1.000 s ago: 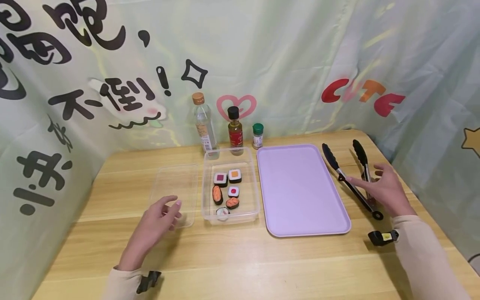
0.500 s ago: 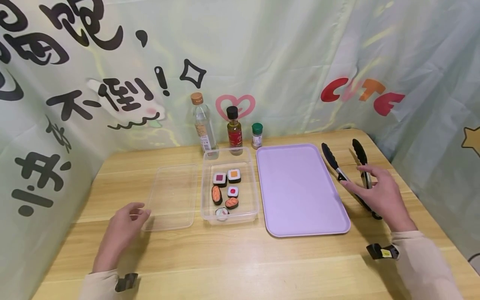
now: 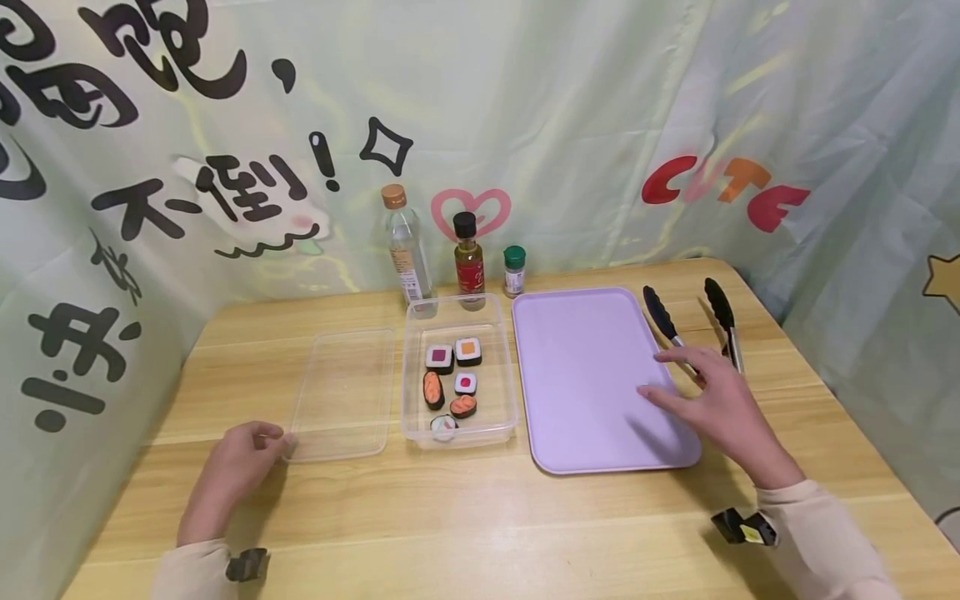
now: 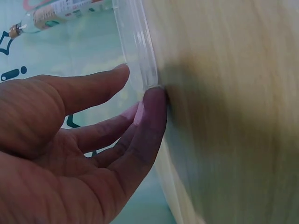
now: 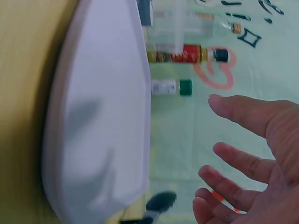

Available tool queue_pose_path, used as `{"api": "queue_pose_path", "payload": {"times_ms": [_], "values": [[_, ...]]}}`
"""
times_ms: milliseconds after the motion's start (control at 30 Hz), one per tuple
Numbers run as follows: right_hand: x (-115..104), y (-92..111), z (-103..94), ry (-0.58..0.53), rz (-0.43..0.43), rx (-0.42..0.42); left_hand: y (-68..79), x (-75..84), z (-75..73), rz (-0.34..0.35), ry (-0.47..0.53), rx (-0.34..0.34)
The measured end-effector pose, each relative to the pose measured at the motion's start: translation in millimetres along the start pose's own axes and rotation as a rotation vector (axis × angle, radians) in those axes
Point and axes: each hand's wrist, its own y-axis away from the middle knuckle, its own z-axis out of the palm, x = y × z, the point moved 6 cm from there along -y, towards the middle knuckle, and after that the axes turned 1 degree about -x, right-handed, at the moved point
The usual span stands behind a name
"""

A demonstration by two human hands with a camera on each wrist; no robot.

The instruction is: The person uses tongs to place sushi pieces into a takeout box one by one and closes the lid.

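Observation:
My left hand (image 3: 238, 468) is at the near left corner of a clear plastic lid (image 3: 345, 396) lying on the table. In the left wrist view a fingertip touches the lid's corner (image 4: 148, 70), while the thumb stays apart from the fingers. My right hand (image 3: 723, 407) hovers over the right edge of a lilac tray (image 3: 592, 383), fingers spread and holding nothing. Behind that hand lie black-tipped tongs (image 3: 722, 308), their handle end hidden by it. Between lid and tray stands a clear plastic box (image 3: 495, 417) with several sushi pieces (image 3: 433, 390) inside.
Along the back edge stand a tall clear bottle (image 3: 407, 250) with an orange cap, a red-labelled bottle (image 3: 470, 271) and a small green-capped jar (image 3: 514, 273). A printed curtain (image 3: 570, 150) hangs around the wooden table (image 3: 450, 525).
My left hand has moved left and down from above the lid to its near left corner. The right hand has shifted left from the tongs to over the tray.

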Motion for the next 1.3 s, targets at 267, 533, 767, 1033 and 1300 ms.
{"api": "queue_pose_path", "payload": {"times_ms": [267, 533, 767, 1033, 1300], "values": [[-20, 2, 23.4, 0.008, -0.085, -0.042, -5.5, 3.5, 7.5, -0.014, 0.077, 0.003], [-42, 5, 41.5, -0.079, -0.158, -0.097, -2.1, 4.3, 10.2, -0.005, 0.208, -0.032], [-58, 3, 57.8, -0.119, -0.224, -0.137, 2.3, 9.7, 7.7, 0.009, 0.279, -0.057], [-76, -3, 75.5, -0.184, -0.222, -0.223, 11.9, 11.0, 0.7, 0.024, 0.395, -0.036], [-92, -6, 83.7, -0.179, -0.229, -0.263, 24.9, 22.0, -15.5, 0.127, 0.39, 0.044]]}}
